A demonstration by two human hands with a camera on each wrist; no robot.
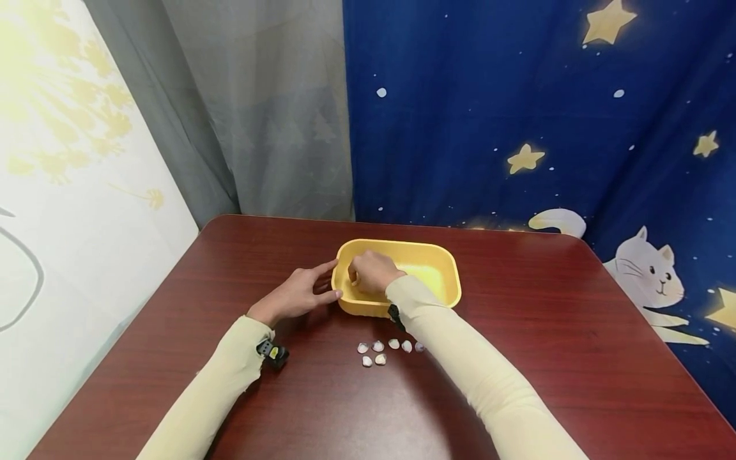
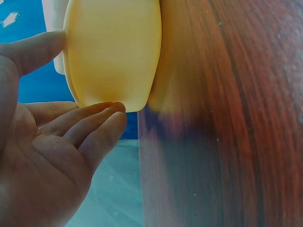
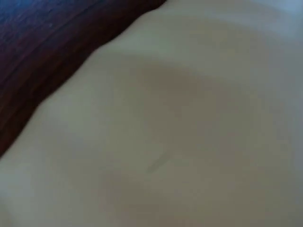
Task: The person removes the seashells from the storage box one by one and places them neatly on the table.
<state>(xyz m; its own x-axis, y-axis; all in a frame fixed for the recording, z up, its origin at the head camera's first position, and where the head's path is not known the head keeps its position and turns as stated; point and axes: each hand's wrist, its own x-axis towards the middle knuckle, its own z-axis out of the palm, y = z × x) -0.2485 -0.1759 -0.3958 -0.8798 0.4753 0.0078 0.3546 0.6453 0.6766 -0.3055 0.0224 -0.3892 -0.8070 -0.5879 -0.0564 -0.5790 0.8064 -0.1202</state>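
A yellow plastic basin [image 1: 434, 249] stands on the table, its left end beside my left hand [image 1: 296, 292]. The fingers of that hand are nearly straight; in the left wrist view, the thumb [image 2: 40, 51] is at the rim and the other fingertips touch the end wall. My right hand [image 1: 374, 271] reaches down inside the left part of the basin with its fingers curled. I cannot tell whether something is between those fingers. In front of the basin lie several small whitish seashells [image 1: 377, 345] in two short rows, the rightmost partly behind my right sleeve.
The dark red-brown wooden table [image 1: 259, 243] has a rounded far edge. Behind it hang a grey curtain [image 1: 287, 128] and a blue curtain [image 1: 437, 128] with stars and a cat. My pale right sleeve [image 3: 165, 132] fills most of the right wrist view.
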